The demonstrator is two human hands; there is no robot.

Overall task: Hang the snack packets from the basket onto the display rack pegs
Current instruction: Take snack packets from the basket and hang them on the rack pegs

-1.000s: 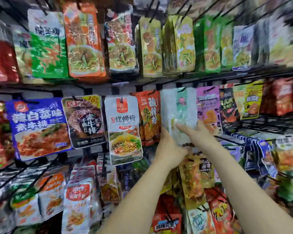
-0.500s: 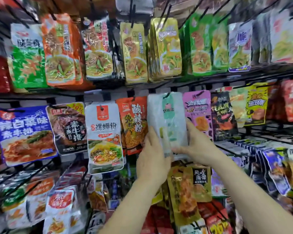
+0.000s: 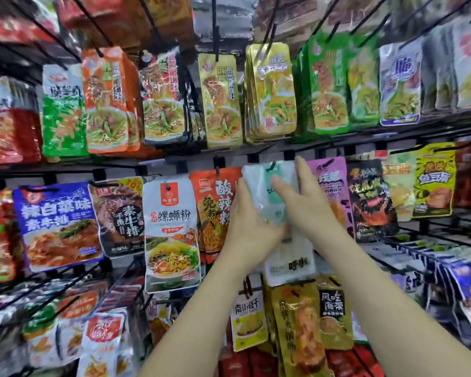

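The display rack (image 3: 337,144) all around the hands is crowded with hung snacks; the basket is out of view, so what remains can't be judged. The pale packet (image 3: 265,186), between both hands, looks nearly seated on the peg (image 3: 273,166) just above them. The left hand (image 3: 252,227) grips its left edge; the right hand (image 3: 313,210) pinches the right edge, thumb across the front

Between the left hand (image 3: 245,224) and right hand (image 3: 310,208), the white packet (image 3: 260,186) bore mint-green patches; left of them an orange packet (image 3: 215,205) carried black lettering, right of them hung a purple packet (image 3: 329,180).
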